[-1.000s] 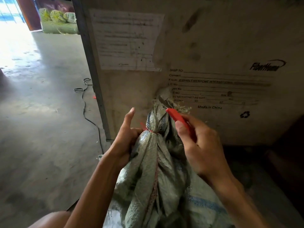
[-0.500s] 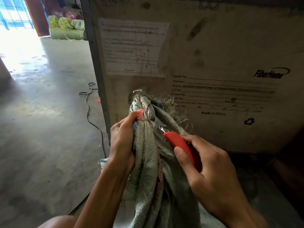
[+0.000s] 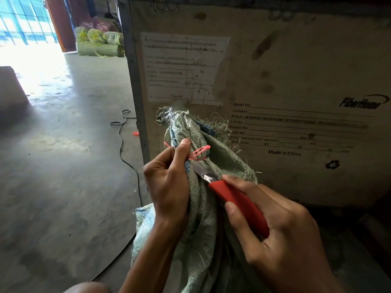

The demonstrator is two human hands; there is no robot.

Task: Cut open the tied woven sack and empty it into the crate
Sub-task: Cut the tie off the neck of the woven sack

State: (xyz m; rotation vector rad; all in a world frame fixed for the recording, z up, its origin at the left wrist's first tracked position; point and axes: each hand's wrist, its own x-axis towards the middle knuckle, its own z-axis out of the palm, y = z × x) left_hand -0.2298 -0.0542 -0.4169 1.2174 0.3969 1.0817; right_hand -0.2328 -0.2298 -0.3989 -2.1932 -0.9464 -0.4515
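Note:
A pale green woven sack (image 3: 198, 225) stands in front of me with its frayed neck (image 3: 182, 125) bunched upward. A pink plastic string (image 3: 198, 153) is wound round the neck. My left hand (image 3: 169, 182) grips the neck just below the string, thumb up against it. My right hand (image 3: 283, 233) holds a knife by its red handle (image 3: 239, 204). The short steel blade (image 3: 206, 175) points up-left, lying against the sack just under the string. No crate opening is in view.
A large wooden shipping crate wall (image 3: 275, 70) with printed labels stands right behind the sack. A black cable (image 3: 124, 149) snakes over the concrete floor (image 3: 59, 166) at left. Green bundled sacks (image 3: 99, 43) lie by the bright doorway far left.
The knife has come down from above the tie to just under it. My left hand has closed round the neck and the pink string now shows loose loops.

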